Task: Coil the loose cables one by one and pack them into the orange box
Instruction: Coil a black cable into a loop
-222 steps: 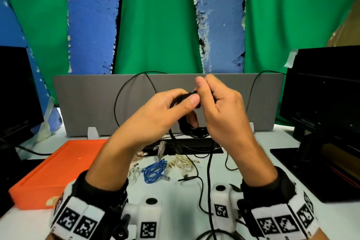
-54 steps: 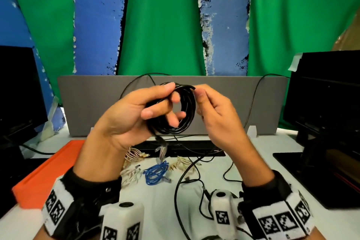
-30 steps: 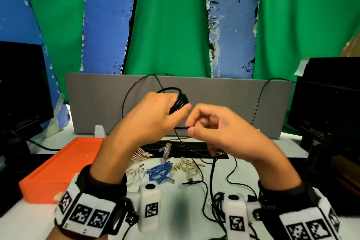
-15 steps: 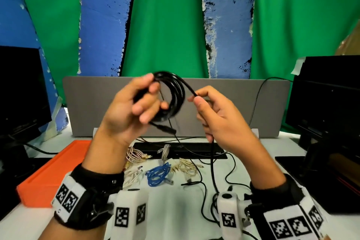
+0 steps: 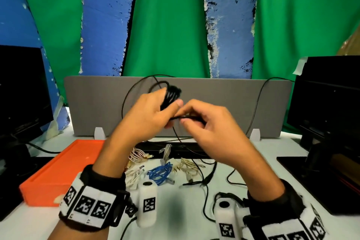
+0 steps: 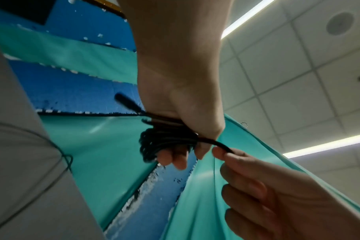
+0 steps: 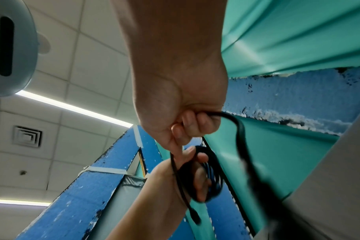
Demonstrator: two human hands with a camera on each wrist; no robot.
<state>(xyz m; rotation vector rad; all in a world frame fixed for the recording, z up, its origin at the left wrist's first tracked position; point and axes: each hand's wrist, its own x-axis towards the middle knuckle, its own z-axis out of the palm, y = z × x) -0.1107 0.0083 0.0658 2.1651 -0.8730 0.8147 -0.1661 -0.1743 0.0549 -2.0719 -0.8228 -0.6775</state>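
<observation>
A coil of black cable [image 5: 172, 94] [image 6: 164, 142] [image 7: 208, 172] is raised above the desk, gripped by my left hand [image 5: 150, 111] [image 6: 181, 113]. Just to its right, my right hand [image 5: 204, 121] [image 7: 181, 104] pinches the free run of the same cable [image 5: 187, 117] [image 6: 220, 143], which trails down to the desk. One plug end [image 6: 123, 100] [image 7: 194, 214] sticks out of the coil. The orange box [image 5: 58, 171] sits on the desk at the left, its top facing up; I cannot see inside it.
On the white desk lie several loose cables: a blue one [image 5: 160, 173], beige ones [image 5: 187, 165], a braided one [image 5: 136, 157] and white ones [image 5: 134, 176]. A grey divider [image 5: 97, 103] stands behind, and dark monitors flank both sides [image 5: 21, 91] [image 5: 329, 95].
The coil has turned from face-on to edge-on in my left hand. My right hand has come in lower and closer, drawing the free cable across under the coil.
</observation>
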